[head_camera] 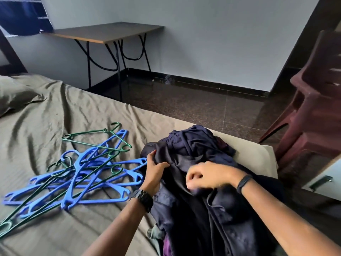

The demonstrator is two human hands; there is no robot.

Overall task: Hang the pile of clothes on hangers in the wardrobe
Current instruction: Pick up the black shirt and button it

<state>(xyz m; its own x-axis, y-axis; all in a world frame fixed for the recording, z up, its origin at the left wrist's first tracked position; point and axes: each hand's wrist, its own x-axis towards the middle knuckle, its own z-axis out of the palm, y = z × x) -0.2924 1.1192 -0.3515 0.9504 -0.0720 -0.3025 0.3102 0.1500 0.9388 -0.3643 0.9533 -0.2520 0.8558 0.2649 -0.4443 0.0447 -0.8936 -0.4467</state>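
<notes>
Pile of dark clothes (199,182) sits at lower centre-right of frame, on the near edge of the bed (46,115). Long axis of the heap runs from bottom of frame up toward centre.

Left hand (156,172): at the pile's left flank, thumb and fingers curled into a fold of navy fabric, gripping it. Right hand (208,176): on top of the heap, fingers curled inward and pinching the top layer; the exact hold is partly blurred.

Tangle of blue and green hangers (77,170) lies on the sheet to lower left, just beside the pile. Nearest hanger tip almost touches the left hand. Judgement: the left hand is the nearer one for a hanger; the right would keep the garment. No garment is on a hanger yet. Wardrobe not identifiable in view.
</notes>
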